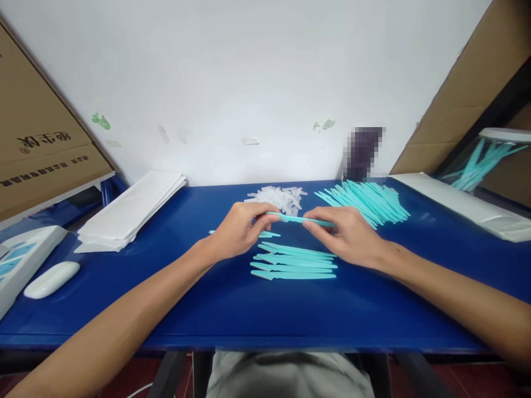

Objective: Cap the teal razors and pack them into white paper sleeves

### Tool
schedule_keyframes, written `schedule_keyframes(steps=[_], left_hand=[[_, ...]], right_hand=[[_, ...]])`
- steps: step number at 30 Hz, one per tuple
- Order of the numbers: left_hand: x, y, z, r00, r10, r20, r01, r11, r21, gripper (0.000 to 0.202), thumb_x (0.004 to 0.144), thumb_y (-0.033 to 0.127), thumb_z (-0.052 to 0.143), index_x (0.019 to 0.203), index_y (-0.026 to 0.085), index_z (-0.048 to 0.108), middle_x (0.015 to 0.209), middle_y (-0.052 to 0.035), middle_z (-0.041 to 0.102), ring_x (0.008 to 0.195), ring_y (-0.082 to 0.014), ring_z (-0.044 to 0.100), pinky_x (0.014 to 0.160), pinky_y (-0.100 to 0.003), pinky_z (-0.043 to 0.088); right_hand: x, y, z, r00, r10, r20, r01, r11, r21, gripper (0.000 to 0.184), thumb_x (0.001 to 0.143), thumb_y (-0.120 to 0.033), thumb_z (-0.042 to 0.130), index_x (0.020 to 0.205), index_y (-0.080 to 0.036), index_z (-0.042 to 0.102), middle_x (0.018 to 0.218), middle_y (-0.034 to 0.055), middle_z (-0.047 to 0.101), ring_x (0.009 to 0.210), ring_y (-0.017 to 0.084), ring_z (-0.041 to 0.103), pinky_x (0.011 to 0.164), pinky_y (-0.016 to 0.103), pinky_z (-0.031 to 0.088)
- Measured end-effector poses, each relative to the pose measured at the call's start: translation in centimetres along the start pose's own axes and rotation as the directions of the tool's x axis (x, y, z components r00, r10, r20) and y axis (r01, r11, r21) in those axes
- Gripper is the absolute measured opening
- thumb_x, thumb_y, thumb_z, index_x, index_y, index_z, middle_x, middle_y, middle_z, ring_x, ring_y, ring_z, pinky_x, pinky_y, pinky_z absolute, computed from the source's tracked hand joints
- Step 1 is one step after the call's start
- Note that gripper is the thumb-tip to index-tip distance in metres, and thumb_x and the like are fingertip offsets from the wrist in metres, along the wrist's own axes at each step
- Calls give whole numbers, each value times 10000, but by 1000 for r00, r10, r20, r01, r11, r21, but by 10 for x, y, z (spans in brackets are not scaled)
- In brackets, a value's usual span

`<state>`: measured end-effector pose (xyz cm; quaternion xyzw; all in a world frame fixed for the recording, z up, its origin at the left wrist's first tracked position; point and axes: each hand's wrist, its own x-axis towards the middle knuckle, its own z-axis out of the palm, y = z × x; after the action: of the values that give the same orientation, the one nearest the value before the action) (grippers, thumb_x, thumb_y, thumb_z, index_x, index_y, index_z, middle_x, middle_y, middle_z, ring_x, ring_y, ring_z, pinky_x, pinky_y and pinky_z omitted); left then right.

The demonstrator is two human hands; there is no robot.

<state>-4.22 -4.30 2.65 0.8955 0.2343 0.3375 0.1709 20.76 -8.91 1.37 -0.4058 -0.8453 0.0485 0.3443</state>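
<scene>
Between my two hands a turquoise eyebrow razor is held level above the table. My left hand pinches its left end, and the fingertips hide whether a cap is there. The handle end lies in the closed fingers of my right hand. Below them, several like razors lie side by side in a row, tips to the left. Another razor or two show partly behind my left hand. Just beyond my hands is a heap of small translucent caps, with a large pile of turquoise razors to its right.
On the blue table, a stack of white sheets or sleeves and a white computer mouse sit at left. A clear container of razors stands far right. Cardboard flanks the white wall.
</scene>
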Motion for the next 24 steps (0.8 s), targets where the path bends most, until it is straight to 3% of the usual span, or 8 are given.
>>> schedule_keyframes(steps=[4, 7, 10, 14, 17, 20, 24], left_hand=[[0, -2, -3, 989, -5, 145, 2, 1000, 26, 292, 1036, 305, 430, 977, 151, 672, 749, -14, 663, 664, -119, 599, 654, -227, 432], [1, -3, -8, 946, -11, 324, -28, 993, 116, 323, 1051, 334, 384, 1038, 157, 654, 859, -38, 690, 739, -142, 608, 692, -247, 421], [2, -6, -23, 903, -50, 427, -32, 983, 181, 345, 1053, 365, 366, 1013, 160, 641, 857, -39, 678, 738, -150, 592, 696, -257, 408], [-2, -21, -55, 902, -169, 397, 57, 959, 279, 365, 1026, 410, 425, 931, 157, 670, 851, -44, 669, 732, -153, 591, 686, -258, 408], [-6, -35, -70, 896, -256, 364, 116, 924, 363, 362, 984, 430, 492, 892, 155, 708, 991, -77, 676, 817, -172, 621, 737, -267, 433], [-10, -46, -70, 871, -294, 394, 115, 902, 417, 369, 963, 440, 508, 873, 163, 736, 1003, -84, 683, 844, -185, 636, 775, -281, 446], [-13, -54, -62, 842, -319, 436, 88, 877, 473, 356, 958, 443, 505, 988, 192, 757, 1031, -81, 704, 927, -207, 648, 850, -303, 444]], right_hand=[[1, 2, 6, 999, -16, 48, 17, 999, -29, 275, 994, -338, 497, 968, -157, 702, 772, 21, 710, 600, 122, 583, 581, 248, 407], [9, -3, 14, 990, -34, 138, 41, 998, -50, 298, 1011, -344, 467, 994, -157, 698, 829, 43, 722, 695, 151, 626, 652, 264, 423], [24, -12, 21, 972, -55, 230, 71, 996, -62, 353, 1032, -377, 408, 1044, -164, 690, 904, 68, 727, 791, 185, 643, 709, 290, 425], [50, -3, 15, 975, 21, 223, 16, 987, -160, 374, 1027, -374, 380, 1092, -166, 685, 1013, 107, 721, 877, 222, 638, 757, 317, 416], [62, 23, 4, 947, 228, 226, -154, 940, -304, 313, 972, -305, 430, 961, -156, 705, 873, 96, 721, 773, 217, 625, 690, 311, 391], [63, 42, -3, 881, 364, 301, -242, 895, -375, 263, 918, -306, 486, 941, -168, 709, 711, 48, 680, 656, 192, 586, 628, 299, 358], [51, 30, -7, 850, 330, 411, -229, 934, -275, 306, 910, -423, 517, 928, -186, 710, 606, 2, 609, 557, 158, 525, 583, 291, 330]])
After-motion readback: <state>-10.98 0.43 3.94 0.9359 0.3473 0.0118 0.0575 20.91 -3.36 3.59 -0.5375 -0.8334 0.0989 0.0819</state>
